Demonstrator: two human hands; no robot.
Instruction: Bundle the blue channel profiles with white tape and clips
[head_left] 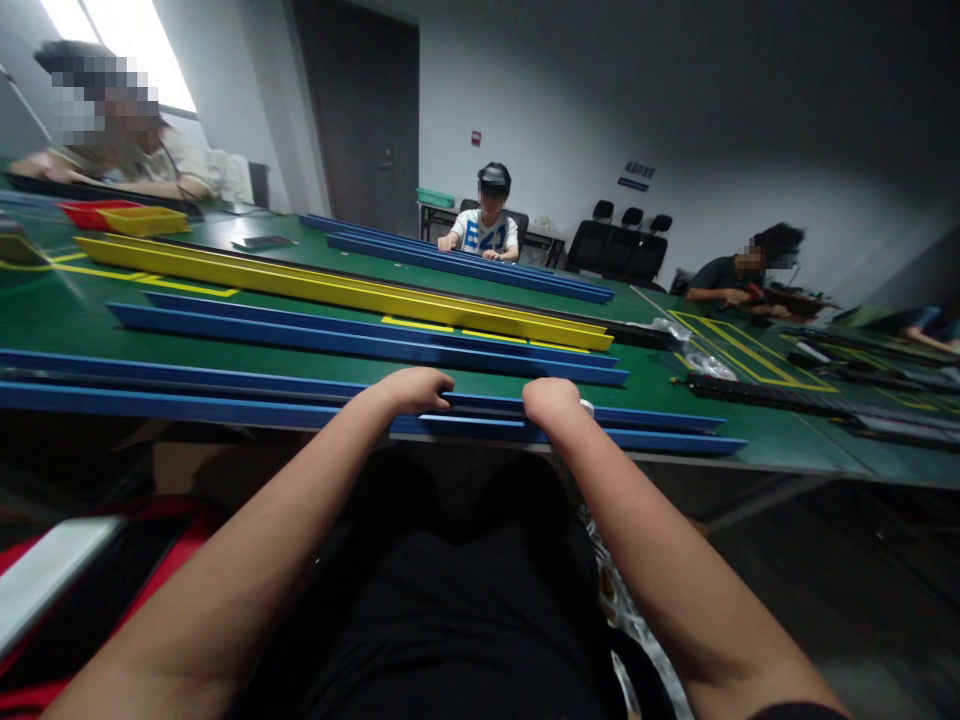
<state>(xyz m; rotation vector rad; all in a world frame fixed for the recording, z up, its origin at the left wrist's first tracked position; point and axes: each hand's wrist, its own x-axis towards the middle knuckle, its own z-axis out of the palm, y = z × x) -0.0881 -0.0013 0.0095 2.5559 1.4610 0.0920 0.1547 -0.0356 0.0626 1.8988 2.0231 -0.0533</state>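
A long blue rail (187,395) lies along the near edge of the green table (67,310). My left hand (416,388) rests on top of this rail with its fingers curled over it. My right hand (551,398) sits a little to the right on the same rail, fingers bent down over its edge, with a small white object just visible beside it. Whether either hand truly grips the rail is hard to tell. My dark-clothed lap fills the bottom of the view.
More blue rails (360,340) and a yellow rail (337,285) lie farther back. Red and yellow trays (127,215) stand at far left. Three other people sit around the table. Black office chairs (619,245) stand by the wall; a clear plastic bag (694,355) lies at right.
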